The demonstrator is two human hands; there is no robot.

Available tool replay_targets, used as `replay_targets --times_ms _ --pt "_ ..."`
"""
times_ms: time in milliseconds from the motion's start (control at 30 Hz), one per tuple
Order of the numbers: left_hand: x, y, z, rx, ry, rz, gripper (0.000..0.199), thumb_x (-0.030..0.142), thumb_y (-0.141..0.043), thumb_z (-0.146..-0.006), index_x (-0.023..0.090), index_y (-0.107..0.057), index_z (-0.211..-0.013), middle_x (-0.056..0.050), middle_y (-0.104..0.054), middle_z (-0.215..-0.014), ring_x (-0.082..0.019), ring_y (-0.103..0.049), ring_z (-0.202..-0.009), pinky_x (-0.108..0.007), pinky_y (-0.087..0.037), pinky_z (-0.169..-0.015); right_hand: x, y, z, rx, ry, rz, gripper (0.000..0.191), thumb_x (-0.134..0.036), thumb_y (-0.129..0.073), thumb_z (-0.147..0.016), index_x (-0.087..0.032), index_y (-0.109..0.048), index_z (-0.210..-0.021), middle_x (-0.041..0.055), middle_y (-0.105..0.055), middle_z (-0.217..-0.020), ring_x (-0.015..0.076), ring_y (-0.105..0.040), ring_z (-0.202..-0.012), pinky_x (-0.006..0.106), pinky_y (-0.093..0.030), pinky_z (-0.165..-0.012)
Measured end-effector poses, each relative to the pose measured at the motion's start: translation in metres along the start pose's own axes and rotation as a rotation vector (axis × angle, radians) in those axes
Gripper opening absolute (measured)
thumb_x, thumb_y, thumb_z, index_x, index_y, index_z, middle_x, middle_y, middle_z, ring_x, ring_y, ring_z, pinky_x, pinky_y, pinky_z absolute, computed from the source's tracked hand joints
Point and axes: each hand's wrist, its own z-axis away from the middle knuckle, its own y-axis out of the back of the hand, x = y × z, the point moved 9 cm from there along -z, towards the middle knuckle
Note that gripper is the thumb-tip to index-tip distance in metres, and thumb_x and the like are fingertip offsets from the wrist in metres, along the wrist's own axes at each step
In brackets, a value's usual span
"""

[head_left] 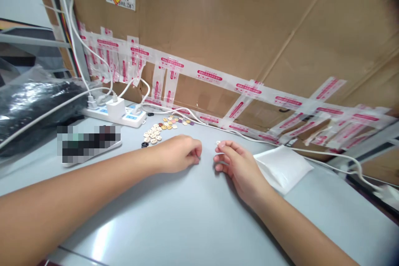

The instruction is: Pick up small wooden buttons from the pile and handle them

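My left hand (179,153) rests on the grey table (174,216), fingers curled shut, and I cannot see anything in it. My right hand (235,164) lies a little to its right and pinches a small white button (218,143) between thumb and forefinger. Behind my left hand lies a scatter of several small buttons (162,129), cream, orange and dark. One black button (145,144) sits at the near left of that scatter.
A white pouch (282,166) lies just right of my right hand. A white power strip (115,114) with plugs and cables stands at the back left. A black plastic-wrapped bundle (34,108) fills the far left. A taped cardboard wall (233,41) closes the back.
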Motion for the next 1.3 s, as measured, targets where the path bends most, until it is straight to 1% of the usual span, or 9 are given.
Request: replay_targets --times_ms 100,200,267,367,567,733,933,1167,1300 --pt "-0.008 -0.001 -0.003 0.019 0.072 0.164 0.008 0.023 -0.058 -0.085 0.018 -0.063 -0.088 -0.001 -0.067 -0.083 -0.015 -0.059 -0.075 -0.026 -0.043 -0.068 0.000 -0.001 0.001 -0.006 -0.002 0.032 0.030 -0.037 -0.077 -0.065 -0.019 -0.058 -0.080 -0.0008 -0.058 -0.081 0.0114 -0.058 -0.063 0.021 -0.047 -0.046" --pt "-0.016 -0.010 -0.006 0.021 0.138 0.458 0.009 0.023 -0.059 -0.084 0.018 -0.060 -0.092 -0.001 -0.066 -0.083 -0.014 -0.060 -0.075 -0.025 -0.045 -0.068 -0.001 -0.005 0.003 -0.029 0.010 0.064 0.030 -0.038 -0.079 -0.066 -0.018 -0.060 -0.079 0.0001 -0.060 -0.083 0.0116 -0.059 -0.065 0.021 -0.048 -0.046" --pt "-0.019 -0.016 -0.008 0.017 0.167 0.627 0.010 0.021 -0.061 -0.083 0.017 -0.059 -0.092 -0.001 -0.066 -0.082 -0.014 -0.062 -0.076 -0.027 -0.047 -0.071 -0.001 -0.006 0.005 -0.042 0.021 0.078 0.031 -0.038 -0.079 -0.066 -0.018 -0.061 -0.079 0.0000 -0.060 -0.080 0.0121 -0.060 -0.065 0.021 -0.048 -0.046" --pt "-0.021 -0.021 -0.010 0.020 0.180 0.754 0.013 0.019 -0.065 -0.081 0.016 -0.058 -0.091 -0.002 -0.067 -0.082 -0.015 -0.065 -0.078 -0.030 -0.049 -0.077 -0.004 -0.007 0.006 -0.049 0.058 0.100 0.033 -0.040 -0.081 -0.065 -0.017 -0.062 -0.079 -0.0005 -0.060 -0.074 0.0126 -0.060 -0.064 0.021 -0.049 -0.046" --pt "-0.015 -0.018 -0.010 0.044 0.127 0.836 0.015 0.019 -0.068 -0.079 0.015 -0.060 -0.092 -0.002 -0.066 -0.083 -0.013 -0.065 -0.077 -0.033 -0.052 -0.081 -0.010 -0.007 0.006 -0.060 0.145 0.123 0.038 -0.042 -0.084 -0.061 -0.018 -0.062 -0.079 -0.0006 -0.063 -0.072 0.0131 -0.062 -0.064 0.023 -0.052 -0.049" --pt "-0.012 -0.017 -0.009 0.041 0.102 0.809 0.015 0.022 -0.068 -0.081 0.015 -0.061 -0.092 -0.003 -0.067 -0.085 -0.013 -0.065 -0.078 -0.034 -0.053 -0.082 -0.008 -0.008 0.005 -0.074 0.130 0.078 0.037 -0.040 -0.084 -0.060 -0.018 -0.062 -0.080 0.0005 -0.065 -0.074 0.0150 -0.065 -0.068 0.026 -0.056 -0.056" --pt "-0.009 -0.015 -0.008 0.036 0.082 0.813 0.015 0.023 -0.066 -0.083 0.014 -0.062 -0.094 -0.004 -0.067 -0.086 -0.013 -0.064 -0.078 -0.033 -0.053 -0.080 -0.008 -0.010 0.005 -0.100 0.148 0.107 0.037 -0.041 -0.083 -0.062 -0.017 -0.063 -0.080 0.0010 -0.066 -0.073 0.0151 -0.066 -0.069 0.029 -0.059 -0.063" --pt "-0.007 -0.016 -0.009 0.030 0.063 0.832 0.017 0.025 -0.067 -0.084 0.014 -0.061 -0.095 -0.004 -0.067 -0.087 -0.014 -0.065 -0.080 -0.034 -0.054 -0.082 -0.008 -0.014 0.005 -0.141 0.165 0.116 0.034 -0.040 -0.082 -0.064 -0.015 -0.065 -0.080 0.0021 -0.069 -0.076 0.0150 -0.068 -0.069 0.031 -0.060 -0.070" --pt "-0.004 -0.013 -0.008 0.041 0.055 0.836 0.013 0.024 -0.064 -0.086 0.014 -0.060 -0.094 -0.003 -0.067 -0.087 -0.014 -0.065 -0.082 -0.033 -0.054 -0.081 -0.008 -0.013 0.005 -0.154 0.159 0.096 0.034 -0.039 -0.083 -0.064 -0.015 -0.069 -0.083 0.0041 -0.073 -0.081 0.0154 -0.070 -0.073 0.031 -0.059 -0.078"
